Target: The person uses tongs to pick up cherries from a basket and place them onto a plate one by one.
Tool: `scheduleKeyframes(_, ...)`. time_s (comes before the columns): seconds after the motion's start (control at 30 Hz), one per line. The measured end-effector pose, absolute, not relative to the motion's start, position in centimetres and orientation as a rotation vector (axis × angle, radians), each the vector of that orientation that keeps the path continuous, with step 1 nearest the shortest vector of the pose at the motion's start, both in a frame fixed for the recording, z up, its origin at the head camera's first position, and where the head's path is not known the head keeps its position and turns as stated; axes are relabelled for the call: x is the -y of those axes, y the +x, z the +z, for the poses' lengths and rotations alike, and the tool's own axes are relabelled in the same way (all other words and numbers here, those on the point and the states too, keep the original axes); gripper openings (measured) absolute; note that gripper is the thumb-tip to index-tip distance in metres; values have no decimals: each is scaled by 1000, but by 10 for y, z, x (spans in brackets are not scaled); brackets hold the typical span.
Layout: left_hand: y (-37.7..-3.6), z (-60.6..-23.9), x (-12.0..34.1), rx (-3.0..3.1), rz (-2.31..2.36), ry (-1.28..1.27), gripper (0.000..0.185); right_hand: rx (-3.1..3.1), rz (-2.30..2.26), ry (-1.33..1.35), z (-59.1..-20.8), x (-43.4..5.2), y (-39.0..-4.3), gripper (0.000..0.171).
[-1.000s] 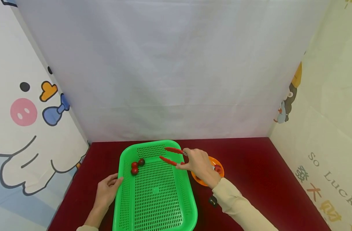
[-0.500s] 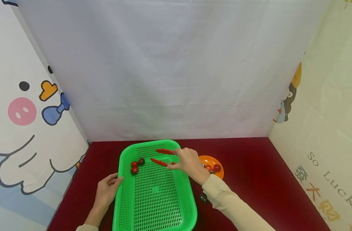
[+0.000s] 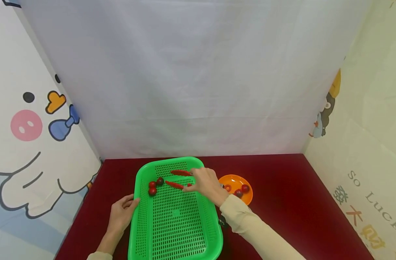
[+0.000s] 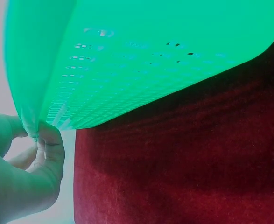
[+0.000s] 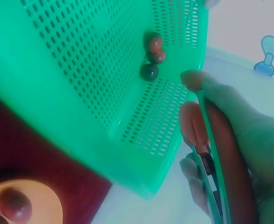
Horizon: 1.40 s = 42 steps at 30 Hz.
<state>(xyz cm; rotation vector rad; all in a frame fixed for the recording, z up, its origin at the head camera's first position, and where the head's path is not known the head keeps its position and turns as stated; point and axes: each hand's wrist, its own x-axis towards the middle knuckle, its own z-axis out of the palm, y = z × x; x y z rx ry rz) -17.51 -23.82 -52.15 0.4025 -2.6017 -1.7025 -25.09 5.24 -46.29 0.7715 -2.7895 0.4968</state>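
Now grips red tongs (image 3: 181, 173) with the right hand (image 3: 206, 183), pointing parted tips left toward the dark fruit (image 3: 160, 181).

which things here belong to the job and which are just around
For the job, likely:
red tongs (right hand)
green basket (left hand)
three round fruits in it
orange plate with two fruits

Just around:
table cover
pale backdrop
cartoon print

Soft light, green-tinted wrist views
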Motion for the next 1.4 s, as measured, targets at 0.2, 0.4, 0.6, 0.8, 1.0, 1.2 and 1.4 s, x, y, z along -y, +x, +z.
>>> scheduleKeyframes(0.2, -174, -521, 239, 2604, -1705, 417, 46, 2818, 472, 779, -466, -42, -253, 50)
scheduleKeyframes(0.4, -173, -522, 241, 2599, -1712, 428, 46, 2839, 450, 779, -466, -31, -253, 59)
scheduleKeyframes(0.6, -174, -523, 241, 2604, -1697, 437, 45, 2832, 478, 806, -468, -22, -254, 53)
scheduleKeyframes(0.8, -174, -523, 240, 2593, -1705, 431, 46, 2825, 464, 806, -473, -15, -254, 49)
scheduleKeyframes(1.0, -174, -525, 241, 2590, -1705, 424, 46, 2842, 398, 819, -477, -7, -253, 62)
scheduleKeyframes(1.2, -175, -525, 240, 2601, -1697, 404, 45, 2834, 398, 809, -479, -1, -251, 72)
scheduleKeyframes(1.4, -175, -524, 239, 2595, -1708, 403, 46, 2867, 432, 828, -486, 4, -252, 70)
